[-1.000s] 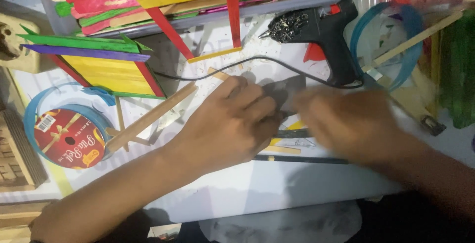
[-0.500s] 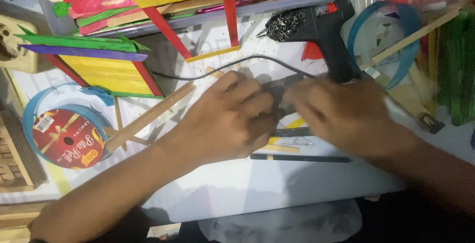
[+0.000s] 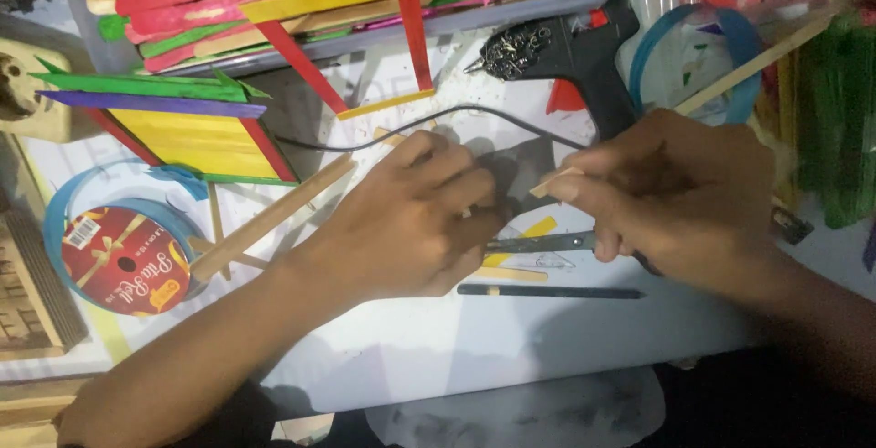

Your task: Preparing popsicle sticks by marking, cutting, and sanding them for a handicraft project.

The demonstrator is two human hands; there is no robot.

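A plain wooden stick (image 3: 557,182) is pinched in the grip of the right hand (image 3: 671,197), its pale tip held between thumb and forefinger just above the middle of the white surface (image 3: 474,348). The left hand (image 3: 411,220) is laid palm-down beside it, fingers curled and pressed onto a dark grey piece (image 3: 525,165) — whether anything is clasped under that hand cannot be told. The two hands are almost touching over the grey piece. Below them lie a yellow stick (image 3: 529,229), a pair of scissors (image 3: 538,244) partly hidden by the right hand, and a dark pencil (image 3: 547,292). A black glue gun (image 3: 584,56) is set just beyond the hands, its cord (image 3: 383,138) trailing leftwards. A tray of coloured sticks (image 3: 319,1) is seen at the top, a yellow panel edged in red (image 3: 196,142) to the left, and — nearer the left edge — a spool of blue ribbon (image 3: 123,261).
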